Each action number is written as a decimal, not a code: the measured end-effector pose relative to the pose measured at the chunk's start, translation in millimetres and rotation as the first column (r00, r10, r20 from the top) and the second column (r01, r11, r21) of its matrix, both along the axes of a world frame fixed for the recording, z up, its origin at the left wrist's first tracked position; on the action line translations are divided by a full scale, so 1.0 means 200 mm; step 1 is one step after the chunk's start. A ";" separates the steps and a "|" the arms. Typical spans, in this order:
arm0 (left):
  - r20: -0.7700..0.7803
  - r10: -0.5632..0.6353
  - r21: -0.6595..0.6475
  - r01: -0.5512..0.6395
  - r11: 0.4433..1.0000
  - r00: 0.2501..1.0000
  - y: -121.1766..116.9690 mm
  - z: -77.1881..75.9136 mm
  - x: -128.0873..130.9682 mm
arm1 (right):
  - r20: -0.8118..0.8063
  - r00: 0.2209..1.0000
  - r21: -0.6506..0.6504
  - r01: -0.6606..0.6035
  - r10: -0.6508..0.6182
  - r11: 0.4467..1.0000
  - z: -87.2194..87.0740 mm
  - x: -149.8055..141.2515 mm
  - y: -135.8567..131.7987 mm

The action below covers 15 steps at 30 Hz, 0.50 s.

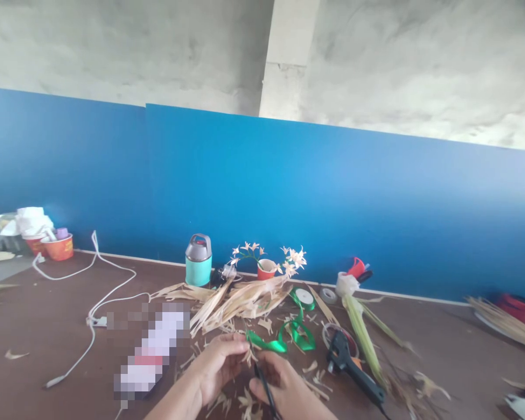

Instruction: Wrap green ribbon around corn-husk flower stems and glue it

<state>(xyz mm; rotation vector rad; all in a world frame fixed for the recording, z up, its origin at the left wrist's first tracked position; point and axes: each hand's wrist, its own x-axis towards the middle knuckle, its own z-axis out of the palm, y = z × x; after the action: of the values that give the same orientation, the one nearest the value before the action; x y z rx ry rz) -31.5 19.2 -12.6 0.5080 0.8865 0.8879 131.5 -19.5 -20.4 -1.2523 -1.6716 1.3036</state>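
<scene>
My left hand [222, 363] is closed, thumb and fingers pinching the end of a shiny green ribbon [271, 343]. A small pale husk flower [248, 357] shows just below the fingertips. Close beside it, my right hand [280, 382] is closed around a slim black tool [266, 386], perhaps scissors; its tip points up between the hands. The ribbon curls to the right and back toward its white-cored spool [305, 297]. Pale husk scraps [249, 402] lie under and around both hands.
Dried corn husks [245, 300] lie behind my hands. Beyond stand husk flowers [294, 259], a red cup [266, 269] and a teal container [198, 269]. A black glue gun [354, 364] is on the right, a blurred-out white block [153, 350] and white cable [97, 303] on the left.
</scene>
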 end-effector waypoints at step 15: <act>-0.068 -0.059 0.121 0.066 0.990 0.996 0.01 -0.02 -0.01 | 0.078 0.992 0.008 0.101 -0.101 0.995 0.05 -0.04 -0.01</act>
<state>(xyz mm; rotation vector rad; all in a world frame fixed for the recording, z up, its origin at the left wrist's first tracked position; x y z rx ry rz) -33.5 21.3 -17.1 0.6706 0.8726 0.8763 124.4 -22.4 -10.9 -1.3834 -1.6409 1.2047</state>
